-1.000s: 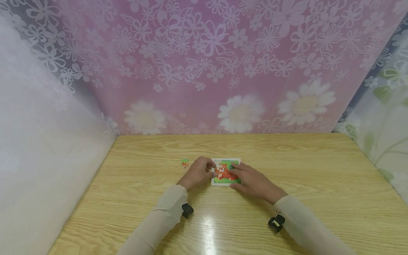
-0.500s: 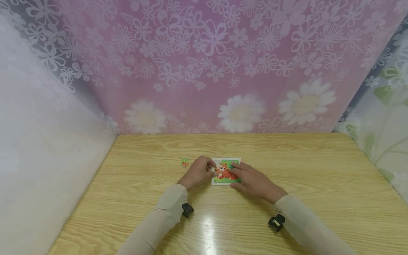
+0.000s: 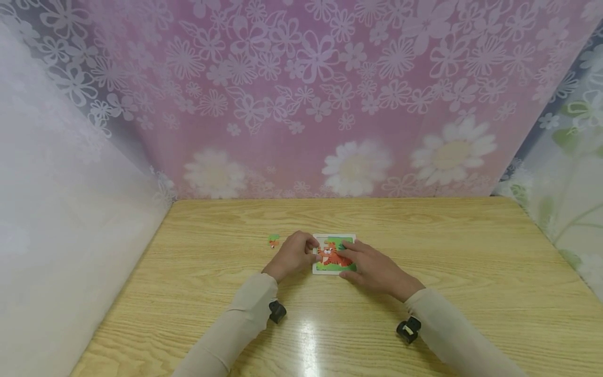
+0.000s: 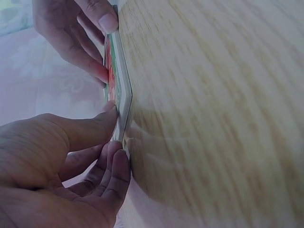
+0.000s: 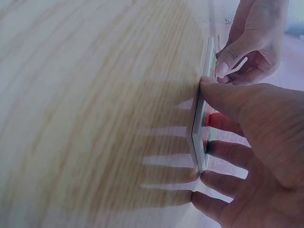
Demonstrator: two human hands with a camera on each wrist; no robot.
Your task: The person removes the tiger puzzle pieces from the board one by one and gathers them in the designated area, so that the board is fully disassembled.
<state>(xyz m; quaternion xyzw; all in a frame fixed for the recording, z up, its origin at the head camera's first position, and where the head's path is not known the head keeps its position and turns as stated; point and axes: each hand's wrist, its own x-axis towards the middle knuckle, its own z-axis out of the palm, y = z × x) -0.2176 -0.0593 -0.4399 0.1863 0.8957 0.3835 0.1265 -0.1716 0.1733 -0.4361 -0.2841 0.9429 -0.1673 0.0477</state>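
Observation:
A small tiger jigsaw puzzle (image 3: 332, 257) in a white-bordered tray lies flat on the table; a pale gap shows at its upper left. My left hand (image 3: 293, 254) is at the tray's left edge. In the left wrist view its thumb (image 4: 92, 130) touches the puzzle's face while the curled fingers (image 4: 118, 173) meet the edge. My right hand (image 3: 377, 268) rests on the right side, fingers spread over the picture; its thumb (image 5: 221, 92) touches the near rim. A loose orange-and-green puzzle piece (image 3: 274, 241) lies left of my left hand.
The wood-grain table (image 3: 226, 225) extends around the puzzle. Behind it hangs a pink flowered curtain (image 3: 301, 115), with pale sheets at both sides. A black wrist camera (image 3: 277, 311) is on the left sleeve, and another black wrist camera (image 3: 408, 330) on the right.

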